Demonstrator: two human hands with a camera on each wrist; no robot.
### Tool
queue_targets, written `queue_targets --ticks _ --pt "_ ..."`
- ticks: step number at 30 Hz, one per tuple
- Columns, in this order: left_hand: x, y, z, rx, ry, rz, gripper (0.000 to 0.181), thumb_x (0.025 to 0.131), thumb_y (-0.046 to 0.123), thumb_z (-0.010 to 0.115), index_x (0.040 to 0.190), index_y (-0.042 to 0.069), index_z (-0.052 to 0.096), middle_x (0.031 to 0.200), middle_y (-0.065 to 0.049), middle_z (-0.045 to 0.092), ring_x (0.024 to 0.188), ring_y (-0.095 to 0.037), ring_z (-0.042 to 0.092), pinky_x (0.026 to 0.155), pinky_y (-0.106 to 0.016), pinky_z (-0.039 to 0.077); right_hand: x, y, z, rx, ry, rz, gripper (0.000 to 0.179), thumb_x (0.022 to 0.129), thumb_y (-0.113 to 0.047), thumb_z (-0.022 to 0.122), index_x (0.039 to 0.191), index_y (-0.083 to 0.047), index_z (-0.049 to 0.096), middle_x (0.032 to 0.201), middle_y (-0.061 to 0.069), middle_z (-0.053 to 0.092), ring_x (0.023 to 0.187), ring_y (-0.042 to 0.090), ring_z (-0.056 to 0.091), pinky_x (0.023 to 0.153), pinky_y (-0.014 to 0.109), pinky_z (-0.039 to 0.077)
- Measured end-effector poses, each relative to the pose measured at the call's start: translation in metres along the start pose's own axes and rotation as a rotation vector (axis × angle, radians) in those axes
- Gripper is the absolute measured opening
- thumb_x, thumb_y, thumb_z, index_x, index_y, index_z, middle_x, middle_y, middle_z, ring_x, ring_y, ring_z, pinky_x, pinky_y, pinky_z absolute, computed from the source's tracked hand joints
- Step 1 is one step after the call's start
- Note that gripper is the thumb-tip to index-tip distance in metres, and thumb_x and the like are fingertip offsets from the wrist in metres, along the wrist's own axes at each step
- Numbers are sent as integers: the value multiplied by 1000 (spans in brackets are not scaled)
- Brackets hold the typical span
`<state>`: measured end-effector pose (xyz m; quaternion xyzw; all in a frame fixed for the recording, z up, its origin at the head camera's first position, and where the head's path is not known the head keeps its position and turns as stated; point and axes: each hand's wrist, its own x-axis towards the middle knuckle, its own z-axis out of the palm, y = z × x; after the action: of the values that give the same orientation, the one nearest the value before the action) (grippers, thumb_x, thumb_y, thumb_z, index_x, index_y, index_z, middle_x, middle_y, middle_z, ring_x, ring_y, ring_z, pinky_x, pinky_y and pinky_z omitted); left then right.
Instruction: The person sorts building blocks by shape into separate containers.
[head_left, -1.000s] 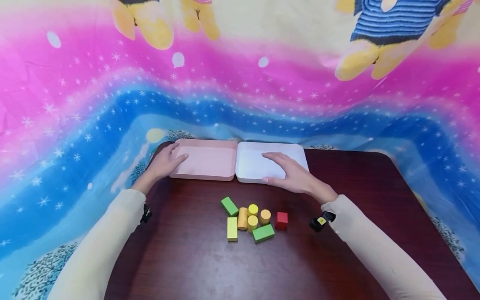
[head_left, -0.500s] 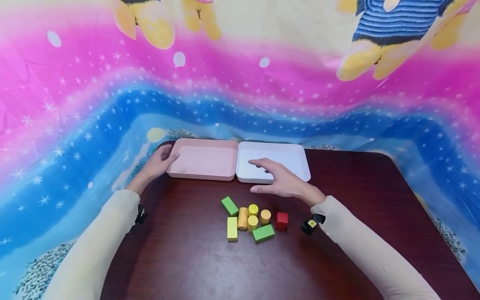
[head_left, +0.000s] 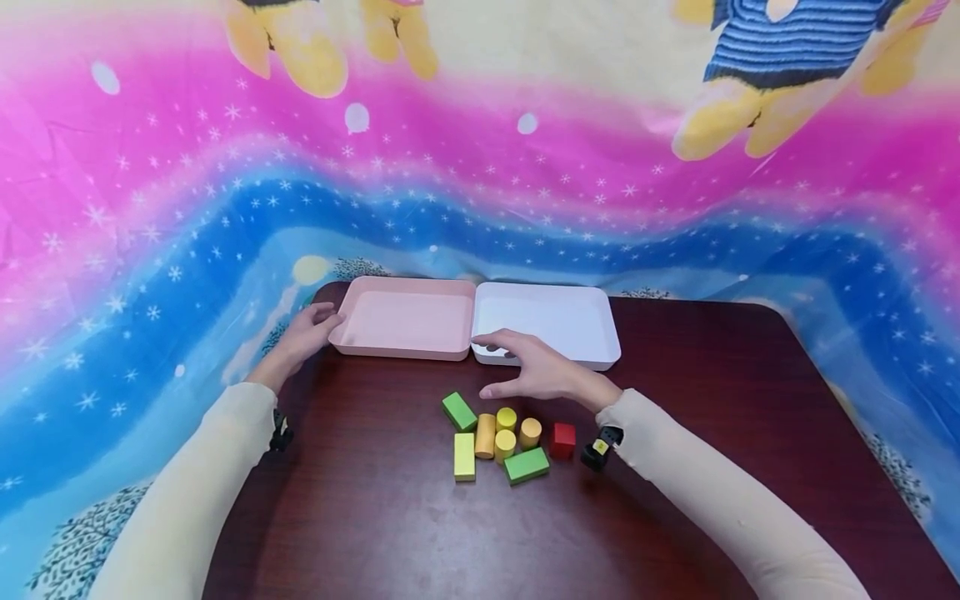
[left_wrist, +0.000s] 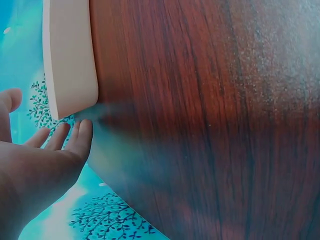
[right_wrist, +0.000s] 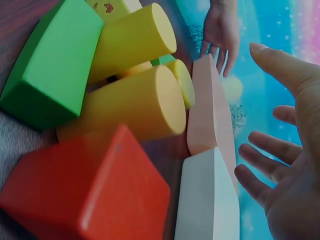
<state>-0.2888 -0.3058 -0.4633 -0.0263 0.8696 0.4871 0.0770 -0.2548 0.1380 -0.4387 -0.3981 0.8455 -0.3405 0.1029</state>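
My left hand (head_left: 303,337) is at the left end of a pink tray (head_left: 408,353), fingers loosely extended and nothing held. In the left wrist view its fingertips (left_wrist: 86,131) are right by the tray's corner. Thumb and fingers spread, my right hand (head_left: 536,371) hovers over the front rim of a white tray (head_left: 551,308). In front of it sits a cluster of toy blocks: a red cube (head_left: 562,441), green blocks (head_left: 459,412), a yellow block (head_left: 464,457), an orange cylinder (head_left: 485,437) lying down and several upright cylinders (head_left: 530,432).
Both trays stand side by side along the back of the dark wooden table (head_left: 360,500). Behind them hangs a colourful printed cloth (head_left: 480,200), which also runs down both sides of the table.
My right hand has moved left and toward me, from over the white tray to its front left. The left hand has drawn back left from the pink tray's rim. The blocks stay put.
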Motion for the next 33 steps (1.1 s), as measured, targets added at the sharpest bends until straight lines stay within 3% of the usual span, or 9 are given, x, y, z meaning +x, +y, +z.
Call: queue_targets --ticks 4,13,20,27,33 --pt "2 -2 3 -34 -18 -6 66 115 33 47 167 -1 24 167 -29 32 149 -45 40 118 -59 43 4 -2 7 40 -19 -8 84 88 -43 87 158 -14 51 150 5 57 139 32 54 116 52 48" --pt "8 -12 4 -143 -24 -36 56 116 14 34 166 -4 20 166 -32 28 146 -47 42 117 -57 44 12 -5 23 29 -78 -17 79 87 -45 87 154 -17 55 151 3 57 136 31 55 115 50 46" --pt "9 -17 3 -182 -32 -76 56 115 13 35 167 -2 20 165 -30 31 145 -44 43 120 -55 42 15 -8 32 -6 -101 1 78 86 -47 88 151 -17 58 151 -3 57 139 18 52 118 42 43" --pt "9 -23 4 -263 -76 -81 58 117 20 36 168 0 19 168 -27 28 152 -41 36 125 -55 34 17 -9 38 -14 -139 -14 75 88 -39 88 150 -9 58 149 2 59 139 26 53 118 44 44" --pt "11 -30 3 -326 -127 -79 58 118 20 33 169 1 14 170 -26 22 155 -40 30 127 -54 28 17 -9 41 -46 -168 -13 72 90 -39 86 150 -9 59 147 2 60 137 19 53 117 41 44"
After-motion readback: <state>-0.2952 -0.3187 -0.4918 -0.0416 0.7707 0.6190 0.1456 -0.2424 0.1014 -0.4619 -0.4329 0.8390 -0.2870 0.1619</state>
